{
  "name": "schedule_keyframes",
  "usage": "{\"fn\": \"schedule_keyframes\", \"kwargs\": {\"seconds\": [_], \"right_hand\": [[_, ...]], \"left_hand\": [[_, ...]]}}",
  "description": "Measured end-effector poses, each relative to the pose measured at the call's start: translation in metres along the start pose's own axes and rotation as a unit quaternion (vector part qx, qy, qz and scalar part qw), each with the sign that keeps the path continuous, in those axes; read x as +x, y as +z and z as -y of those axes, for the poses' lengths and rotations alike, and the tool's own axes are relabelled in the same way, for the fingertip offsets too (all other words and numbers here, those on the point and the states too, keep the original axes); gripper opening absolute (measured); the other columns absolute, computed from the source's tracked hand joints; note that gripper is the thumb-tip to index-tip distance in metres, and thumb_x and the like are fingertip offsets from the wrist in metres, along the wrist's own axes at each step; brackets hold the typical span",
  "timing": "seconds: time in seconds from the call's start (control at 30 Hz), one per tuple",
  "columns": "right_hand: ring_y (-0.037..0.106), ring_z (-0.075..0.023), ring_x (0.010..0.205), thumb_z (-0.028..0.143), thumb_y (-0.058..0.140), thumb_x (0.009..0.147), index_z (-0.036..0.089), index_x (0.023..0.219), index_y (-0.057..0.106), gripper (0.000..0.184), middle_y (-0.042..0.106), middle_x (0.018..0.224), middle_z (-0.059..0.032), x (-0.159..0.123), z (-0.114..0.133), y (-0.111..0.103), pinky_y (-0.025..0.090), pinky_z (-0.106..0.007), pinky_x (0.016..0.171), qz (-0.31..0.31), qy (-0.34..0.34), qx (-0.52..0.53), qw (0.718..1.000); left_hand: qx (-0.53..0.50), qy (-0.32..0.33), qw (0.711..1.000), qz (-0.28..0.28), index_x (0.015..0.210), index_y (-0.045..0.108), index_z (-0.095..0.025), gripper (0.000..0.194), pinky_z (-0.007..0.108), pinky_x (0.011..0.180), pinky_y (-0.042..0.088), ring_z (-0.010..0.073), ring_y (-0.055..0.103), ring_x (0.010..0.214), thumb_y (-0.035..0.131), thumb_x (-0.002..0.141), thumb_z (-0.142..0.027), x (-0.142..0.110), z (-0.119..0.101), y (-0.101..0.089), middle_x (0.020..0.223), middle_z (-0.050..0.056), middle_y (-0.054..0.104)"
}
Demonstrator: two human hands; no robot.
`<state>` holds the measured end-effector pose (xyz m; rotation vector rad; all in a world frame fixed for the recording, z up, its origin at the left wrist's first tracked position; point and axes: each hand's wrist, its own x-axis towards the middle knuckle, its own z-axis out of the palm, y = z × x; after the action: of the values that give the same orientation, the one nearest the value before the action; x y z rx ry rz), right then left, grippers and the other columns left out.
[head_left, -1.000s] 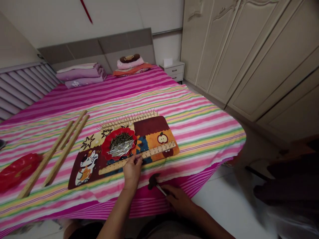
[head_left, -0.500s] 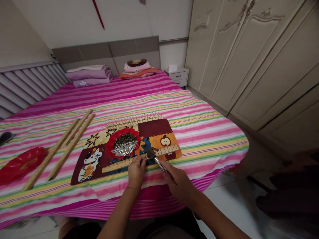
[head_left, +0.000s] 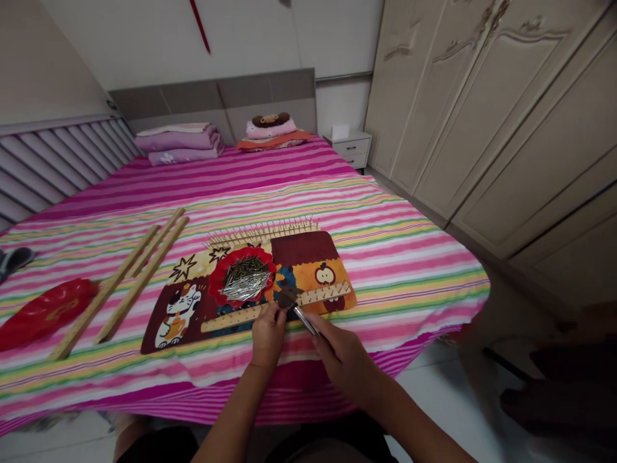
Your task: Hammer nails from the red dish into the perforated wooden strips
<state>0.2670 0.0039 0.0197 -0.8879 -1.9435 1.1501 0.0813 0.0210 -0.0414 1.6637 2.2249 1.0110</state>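
Observation:
My right hand (head_left: pixel 344 350) is wrapped round the shiny handle of a hammer (head_left: pixel 303 318), whose dark head is over the wooden strip, close to my left fingertips. My left hand (head_left: pixel 268 331) is closed in a pinch at the near edge of this wooden strip (head_left: pixel 226 320); what the fingertips hold is hidden. Several nails stand up from the strip's right part, and small dark marks dot its left part. Just beyond lies a red scalloped dish (head_left: pixel 216 297) with a heap of nails (head_left: pixel 247 278). Under these is a patterned mat (head_left: pixel 308 247).
A second wooden strip (head_left: pixel 263 233) bristling with nails lies along the mat's far edge. Several bare wooden strips (head_left: pixel 139 283) and a red tray (head_left: pixel 48 312) are on the left. Everything lies on a bed with a striped cover (head_left: pixel 409 257); folded bedding (head_left: pixel 180 145) sits at its head.
The hammer head has shifted slightly left along the strip, nearer my left fingertips. My left hand stays at the strip. The whole view has shifted a little.

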Motion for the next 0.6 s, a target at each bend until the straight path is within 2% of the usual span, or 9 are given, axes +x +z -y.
{"fn": "schedule_keyframes", "kwargs": {"seconds": [0.13,0.2,0.3,0.37,0.47,0.53,0.6], "right_hand": [[0.068,-0.0193,0.079,0.021,0.042,0.089,0.024,0.13,0.051,0.041,0.073,0.083,-0.0018,-0.03,-0.009,-0.004,0.052,-0.031,0.077,0.021,0.105,0.016,0.994],[0.068,-0.0191,0.081,0.019,0.043,0.087,0.026,0.129,0.051,0.044,0.073,0.093,-0.0021,-0.044,-0.024,0.0,0.051,-0.031,0.079,0.03,0.135,0.031,0.99],[0.062,-0.0216,0.105,0.015,0.043,0.084,0.025,0.129,0.052,0.047,0.066,0.119,-0.0046,-0.06,-0.05,0.012,0.046,-0.034,0.092,0.043,0.152,0.053,0.986],[0.058,-0.0227,0.113,0.014,0.043,0.083,0.023,0.127,0.054,0.046,0.064,0.123,-0.0062,-0.066,-0.066,0.022,0.043,-0.035,0.097,0.052,0.163,0.059,0.983],[0.058,-0.0232,0.114,0.014,0.043,0.082,0.02,0.125,0.056,0.045,0.064,0.123,-0.0079,-0.069,-0.082,0.033,0.042,-0.037,0.099,0.062,0.177,0.063,0.98],[0.057,-0.0228,0.115,0.014,0.042,0.082,0.019,0.125,0.056,0.046,0.063,0.125,-0.0081,-0.068,-0.088,0.036,0.042,-0.037,0.1,0.059,0.18,0.068,0.98],[0.056,-0.0226,0.116,0.014,0.042,0.081,0.02,0.125,0.056,0.046,0.063,0.125,-0.0076,-0.068,-0.091,0.037,0.042,-0.037,0.1,0.052,0.179,0.075,0.98]], "left_hand": [[-0.049,0.006,0.999,-0.001,0.077,0.063,-0.021,0.014,0.028,0.074,0.045,0.0168,0.06,0.078,0.049,0.078,-0.024,-0.002,0.003,0.002,0.079,0.004,0.065],[-0.061,0.007,0.998,-0.005,0.081,0.064,-0.021,0.015,0.029,0.076,0.046,0.0171,0.061,0.08,0.051,0.077,-0.027,-0.004,0.005,-0.002,0.082,0.004,0.067],[-0.05,0.012,0.999,-0.016,0.083,0.065,-0.021,0.018,0.029,0.076,0.048,0.0174,0.062,0.081,0.052,0.077,-0.03,-0.005,0.006,-0.018,0.085,0.004,0.068],[-0.022,0.013,0.999,-0.031,0.082,0.066,-0.021,0.02,0.028,0.075,0.048,0.0173,0.063,0.08,0.051,0.079,-0.033,0.002,0.007,-0.036,0.084,0.004,0.068],[0.063,-0.01,0.996,-0.056,0.084,0.067,-0.021,0.02,0.028,0.078,0.047,0.018,0.063,0.083,0.05,0.079,-0.032,0.027,0.009,-0.062,0.089,0.005,0.069],[0.139,-0.032,0.989,-0.022,0.088,0.068,-0.021,0.022,0.028,0.078,0.046,0.019,0.063,0.085,0.05,0.079,-0.028,0.05,0.012,-0.072,0.094,0.006,0.069],[0.207,-0.041,0.977,0.044,0.088,0.07,-0.021,0.023,0.027,0.077,0.045,0.0196,0.063,0.086,0.05,0.077,-0.024,0.071,0.016,-0.074,0.097,0.007,0.07]]}}
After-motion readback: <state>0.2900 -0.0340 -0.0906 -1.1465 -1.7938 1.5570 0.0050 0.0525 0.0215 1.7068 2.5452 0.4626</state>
